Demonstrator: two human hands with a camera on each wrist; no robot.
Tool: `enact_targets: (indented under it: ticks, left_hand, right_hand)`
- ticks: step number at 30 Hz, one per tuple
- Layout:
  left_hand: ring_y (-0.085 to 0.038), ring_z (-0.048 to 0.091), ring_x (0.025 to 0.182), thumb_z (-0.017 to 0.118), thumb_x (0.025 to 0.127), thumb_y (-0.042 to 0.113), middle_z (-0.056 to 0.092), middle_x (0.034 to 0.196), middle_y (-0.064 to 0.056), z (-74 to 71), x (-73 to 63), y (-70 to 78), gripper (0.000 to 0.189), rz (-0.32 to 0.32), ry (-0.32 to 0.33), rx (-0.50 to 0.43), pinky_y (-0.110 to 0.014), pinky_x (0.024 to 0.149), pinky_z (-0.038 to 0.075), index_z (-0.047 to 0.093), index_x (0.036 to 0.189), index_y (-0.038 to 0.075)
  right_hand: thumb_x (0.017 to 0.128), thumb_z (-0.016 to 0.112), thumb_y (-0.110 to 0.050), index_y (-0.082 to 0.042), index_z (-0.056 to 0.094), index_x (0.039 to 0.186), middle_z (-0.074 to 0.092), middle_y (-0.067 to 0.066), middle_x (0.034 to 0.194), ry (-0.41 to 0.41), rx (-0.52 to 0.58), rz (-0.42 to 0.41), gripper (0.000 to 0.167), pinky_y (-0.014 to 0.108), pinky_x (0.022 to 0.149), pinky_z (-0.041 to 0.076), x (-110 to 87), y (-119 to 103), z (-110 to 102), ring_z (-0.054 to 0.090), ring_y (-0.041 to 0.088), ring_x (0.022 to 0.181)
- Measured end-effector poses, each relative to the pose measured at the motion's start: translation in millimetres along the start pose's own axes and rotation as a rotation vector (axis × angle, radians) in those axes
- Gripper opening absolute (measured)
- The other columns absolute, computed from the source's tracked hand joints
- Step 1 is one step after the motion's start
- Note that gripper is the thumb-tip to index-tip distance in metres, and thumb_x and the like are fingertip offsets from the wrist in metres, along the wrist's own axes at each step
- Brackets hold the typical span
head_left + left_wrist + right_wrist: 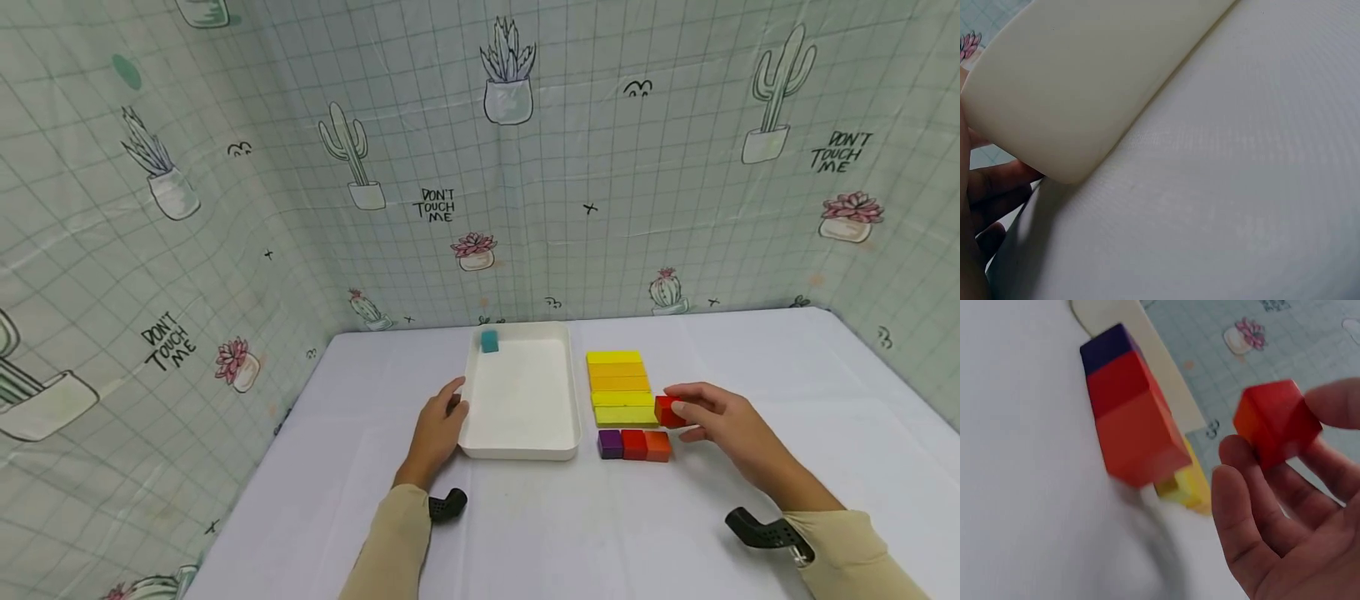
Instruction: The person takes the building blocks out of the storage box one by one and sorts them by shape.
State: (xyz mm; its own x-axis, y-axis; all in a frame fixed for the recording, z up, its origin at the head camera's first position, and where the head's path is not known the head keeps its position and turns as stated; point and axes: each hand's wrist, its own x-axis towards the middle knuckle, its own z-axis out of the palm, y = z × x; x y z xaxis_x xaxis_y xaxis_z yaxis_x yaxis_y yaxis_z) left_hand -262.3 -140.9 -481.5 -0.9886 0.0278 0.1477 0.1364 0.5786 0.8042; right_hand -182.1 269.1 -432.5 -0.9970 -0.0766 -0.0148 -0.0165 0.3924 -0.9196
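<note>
My right hand [723, 421] pinches a red cube [1279, 422] between thumb and fingertips, just right of a stack of yellow and orange bars [618, 390]. In front of the bars stands a short row: a purple cube [611, 445], a red cube [634, 445] and an orange cube [658, 447]. A white tray [517, 455] lies to the left of the blocks, with a teal cube [490, 341] in its far left corner. With thumb and fingertips, my left hand [438, 429] touches the tray's left side; the tray wall partly hides these fingers in the left wrist view.
A white cloth covers the table [525, 525]. Behind it and at the sides hangs a gridded curtain [585, 167] printed with potted cacti. A black wrist mount sits on the left wrist [447, 505], another on the right [765, 532].
</note>
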Motion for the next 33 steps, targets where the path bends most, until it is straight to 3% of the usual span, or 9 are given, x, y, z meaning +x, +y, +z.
enact_targets:
  ticks: [10,23,33]
  left_hand:
    - [-0.029,0.056,0.116,0.054,0.102,0.024,0.063,0.125,-0.012,-2.2,4.3,5.6,0.046,-0.003,0.027,0.018,-0.052,0.104,0.042,0.051,0.148,0.019]
    - [-0.028,0.056,0.117,0.053,0.102,0.022,0.064,0.124,-0.010,-2.2,1.1,3.4,0.045,0.011,0.012,0.000,-0.053,0.103,0.042,0.051,0.148,0.018]
    - [-0.028,0.057,0.114,0.054,0.102,0.022,0.065,0.124,-0.011,-1.1,-5.2,3.3,0.046,0.010,0.001,0.023,-0.052,0.100,0.044,0.052,0.147,0.017]
  right_hand:
    - [0.098,0.063,-0.040,-0.004,0.054,0.140,0.063,0.017,0.124,-0.051,-0.121,0.071,0.056,0.032,0.078,0.053,-12.3,17,-21,0.065,0.024,0.093]
    - [0.092,0.070,-0.044,-0.007,0.063,0.131,0.067,0.015,0.123,-0.091,-0.276,0.116,0.055,0.037,0.077,0.050,-10.6,24,-10,0.061,0.029,0.108]
    - [0.090,0.072,-0.042,-0.010,0.067,0.125,0.067,0.013,0.123,-0.059,-0.355,0.077,0.048,0.037,0.074,0.052,-16.1,29,-4,0.060,0.029,0.106]
